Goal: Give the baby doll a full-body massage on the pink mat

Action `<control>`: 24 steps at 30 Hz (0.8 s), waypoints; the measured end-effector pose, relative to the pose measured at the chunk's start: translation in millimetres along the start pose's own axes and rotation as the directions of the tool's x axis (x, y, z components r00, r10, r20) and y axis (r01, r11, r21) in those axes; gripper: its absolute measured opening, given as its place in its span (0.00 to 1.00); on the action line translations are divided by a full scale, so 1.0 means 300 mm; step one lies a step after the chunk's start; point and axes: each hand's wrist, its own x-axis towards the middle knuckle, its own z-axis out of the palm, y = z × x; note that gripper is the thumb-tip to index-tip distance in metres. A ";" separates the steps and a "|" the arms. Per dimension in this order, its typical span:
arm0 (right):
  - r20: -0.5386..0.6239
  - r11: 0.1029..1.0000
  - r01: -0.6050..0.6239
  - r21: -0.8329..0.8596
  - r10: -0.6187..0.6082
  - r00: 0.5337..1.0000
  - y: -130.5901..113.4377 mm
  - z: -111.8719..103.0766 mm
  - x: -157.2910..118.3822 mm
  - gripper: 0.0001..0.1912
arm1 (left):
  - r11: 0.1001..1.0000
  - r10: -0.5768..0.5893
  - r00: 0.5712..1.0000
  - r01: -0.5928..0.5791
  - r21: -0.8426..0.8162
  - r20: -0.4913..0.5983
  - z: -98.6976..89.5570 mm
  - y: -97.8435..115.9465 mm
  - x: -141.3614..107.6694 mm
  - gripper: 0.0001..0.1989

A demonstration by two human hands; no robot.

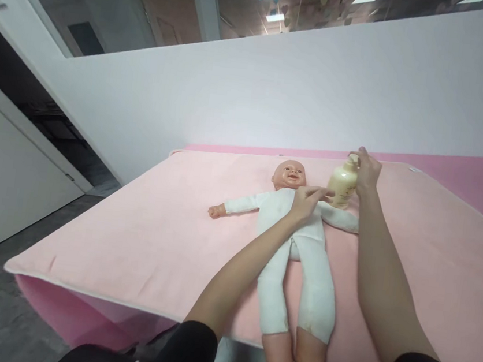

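A baby doll [281, 207] with a white cloth body lies on its back, its head toward the wall and its lower legs past the near edge of the table. My right hand [368, 171] grips a cream-coloured pump bottle [342, 185] from the right, thumb at the pump head. The bottle stands upright beside the doll's head, above its outstretched arm. Over the doll's chest, my left hand [306, 203] reaches toward the bottle with fingers stretched out. Those fingertips are at the bottle's lower left side; whether they touch it I cannot tell.
A pale pink blanket [132, 221] covers the table, with a darker pink cover [90, 315] hanging below it. Behind stands a white wall [321, 97] with glass above. A white door panel [10, 178] and grey floor lie to the left.
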 end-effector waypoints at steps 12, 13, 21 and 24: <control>-0.328 0.861 0.199 -0.468 -0.379 0.866 0.032 0.060 -0.327 0.06 | 0.634 0.253 0.967 -0.172 0.754 0.008 -0.156 0.046 -0.225 0.17; -0.324 0.859 0.215 -0.464 -0.390 0.862 0.031 0.064 -0.345 0.06 | 0.618 0.245 0.968 -0.197 0.761 0.051 -0.167 0.049 -0.240 0.15; -0.278 0.864 0.285 -0.415 -0.418 0.865 0.060 0.064 -0.373 0.10 | 0.417 0.006 0.932 -0.331 0.847 0.361 -0.211 0.079 -0.277 0.18; -0.294 0.854 0.259 -0.452 -0.417 0.860 0.044 0.063 -0.362 0.10 | 0.336 -0.123 0.948 -0.238 0.911 0.294 -0.204 0.084 -0.278 0.23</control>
